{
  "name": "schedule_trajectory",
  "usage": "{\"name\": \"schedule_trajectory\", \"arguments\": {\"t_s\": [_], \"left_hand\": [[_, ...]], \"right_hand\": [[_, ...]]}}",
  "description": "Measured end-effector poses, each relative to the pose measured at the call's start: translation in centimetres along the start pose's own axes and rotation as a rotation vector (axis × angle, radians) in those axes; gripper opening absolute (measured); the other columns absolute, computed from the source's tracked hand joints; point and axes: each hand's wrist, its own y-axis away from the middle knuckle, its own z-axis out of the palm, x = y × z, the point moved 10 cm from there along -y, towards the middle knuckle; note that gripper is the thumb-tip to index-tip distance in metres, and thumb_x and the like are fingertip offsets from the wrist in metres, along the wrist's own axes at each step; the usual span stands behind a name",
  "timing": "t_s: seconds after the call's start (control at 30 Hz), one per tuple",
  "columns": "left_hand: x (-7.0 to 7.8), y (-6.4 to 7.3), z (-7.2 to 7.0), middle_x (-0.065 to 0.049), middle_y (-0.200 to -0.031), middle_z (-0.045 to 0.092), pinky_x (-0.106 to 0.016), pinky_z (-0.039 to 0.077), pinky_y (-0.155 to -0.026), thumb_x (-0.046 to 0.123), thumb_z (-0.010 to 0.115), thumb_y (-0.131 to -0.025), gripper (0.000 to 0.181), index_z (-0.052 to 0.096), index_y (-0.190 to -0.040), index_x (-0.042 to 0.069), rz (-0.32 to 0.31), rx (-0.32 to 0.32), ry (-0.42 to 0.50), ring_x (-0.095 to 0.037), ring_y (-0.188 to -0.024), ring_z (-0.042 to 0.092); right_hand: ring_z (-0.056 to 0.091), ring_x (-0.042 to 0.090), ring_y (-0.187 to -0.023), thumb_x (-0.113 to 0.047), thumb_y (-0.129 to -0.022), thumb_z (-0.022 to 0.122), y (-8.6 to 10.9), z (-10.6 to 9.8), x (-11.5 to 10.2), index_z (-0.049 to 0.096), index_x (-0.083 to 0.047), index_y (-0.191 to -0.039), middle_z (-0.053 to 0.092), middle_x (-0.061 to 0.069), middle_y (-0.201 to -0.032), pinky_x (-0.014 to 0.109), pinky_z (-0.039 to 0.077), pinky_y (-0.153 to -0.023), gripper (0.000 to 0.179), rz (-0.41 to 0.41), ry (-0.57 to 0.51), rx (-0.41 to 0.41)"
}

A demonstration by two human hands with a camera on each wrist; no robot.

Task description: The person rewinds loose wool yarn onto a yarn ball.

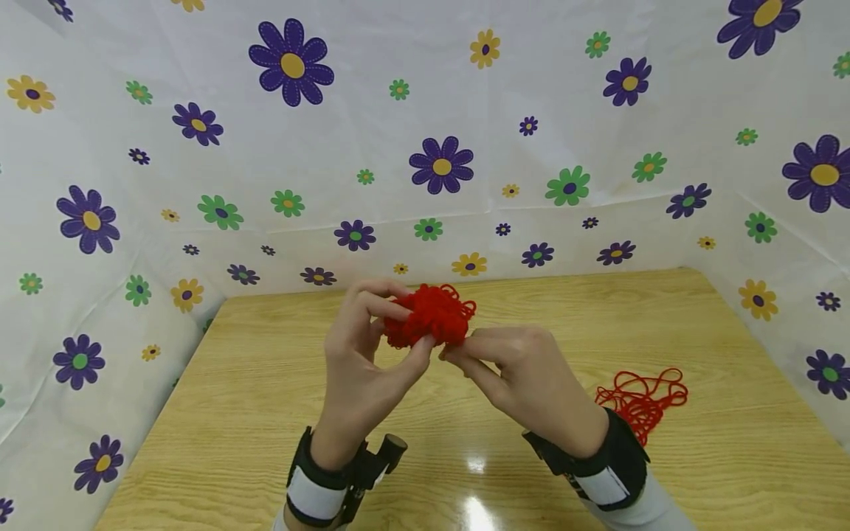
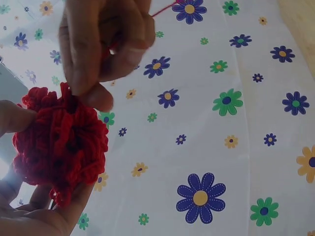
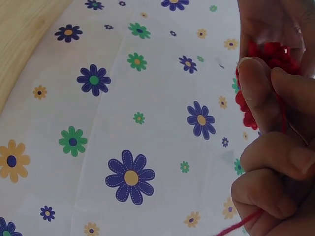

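Note:
A bunched ball of red yarn (image 1: 434, 313), loops standing out at its top, is held above the table. My left hand (image 1: 372, 354) grips it from the left, thumb below and fingers behind; the left wrist view shows the yarn ball (image 2: 61, 140) between them. At its lower right edge, my right hand (image 1: 518, 376) pinches a strand between thumb and forefinger. In the right wrist view that yarn strand (image 3: 281, 110) runs down through the curled fingers (image 3: 266, 191) and comes out below them.
A loose tangle of red yarn (image 1: 640, 402) lies on the wooden table (image 1: 265, 413), right of my right forearm. A white cloth (image 1: 372, 133) printed with flowers hangs behind the table and along both sides. Each wrist wears a black strap (image 1: 322, 483).

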Motion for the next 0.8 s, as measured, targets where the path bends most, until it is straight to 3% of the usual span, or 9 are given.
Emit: {"name": "schedule_trajectory", "arguments": {"t_s": [0.13, 0.37, 0.47, 0.63, 0.8], "left_hand": [[0.2, -0.2, 0.2, -0.025, -0.098, 0.046, -0.032, 0.051, -0.069, -0.016, 0.063, -0.062, 0.027, 0.048, -0.083, -0.009, 0.053, -0.012, -0.075, -0.034, -0.09, 0.05], [0.7, -0.5, 0.3, -0.021, -0.097, 0.051, -0.03, 0.05, -0.068, -0.009, 0.066, -0.063, 0.023, 0.053, -0.081, -0.004, 0.131, -0.013, -0.345, -0.03, -0.092, 0.049], [0.5, -0.6, 0.5, -0.021, -0.097, 0.05, -0.033, 0.051, -0.067, -0.011, 0.066, -0.063, 0.024, 0.053, -0.082, -0.004, 0.144, -0.037, -0.381, -0.031, -0.093, 0.049], [-2.0, 0.1, 0.9, -0.015, -0.104, 0.05, -0.03, 0.05, -0.068, -0.008, 0.068, -0.065, 0.024, 0.056, -0.084, 0.0, 0.134, -0.107, -0.423, -0.027, -0.099, 0.047], [-4.5, 0.8, 1.3, -0.008, -0.109, 0.049, -0.026, 0.049, -0.071, -0.003, 0.071, -0.067, 0.026, 0.058, -0.088, 0.005, 0.067, -0.21, -0.447, -0.021, -0.104, 0.042]], "right_hand": [[0.046, 0.0, -0.055, -0.03, -0.086, 0.057, 0.0, 0.1, -0.3, 0.069, -0.019, -0.093, 0.064, -0.011, -0.078, 0.015, 0.04, -0.047, 0.018, -0.003, 0.002, -0.023], [0.051, -0.004, -0.06, -0.025, -0.085, 0.059, -0.1, -0.3, -1.1, 0.069, -0.018, -0.092, 0.064, -0.011, -0.08, 0.014, 0.042, -0.05, 0.014, -0.026, -0.04, -0.02], [0.053, -0.004, -0.063, -0.023, -0.085, 0.06, -0.2, -0.7, -1.3, 0.069, -0.017, -0.092, 0.064, -0.01, -0.082, 0.013, 0.042, -0.051, 0.014, -0.032, -0.058, -0.012], [0.054, -0.003, -0.063, -0.022, -0.084, 0.061, -0.3, -1.2, -1.2, 0.069, -0.017, -0.091, 0.064, -0.01, -0.082, 0.013, 0.042, -0.051, 0.012, -0.028, -0.069, -0.006], [0.042, -0.001, -0.052, -0.02, -0.082, 0.064, -0.3, -2.4, -0.9, 0.07, -0.018, -0.089, 0.062, -0.012, -0.076, 0.014, 0.03, -0.042, 0.01, -0.029, -0.089, 0.028]]}}
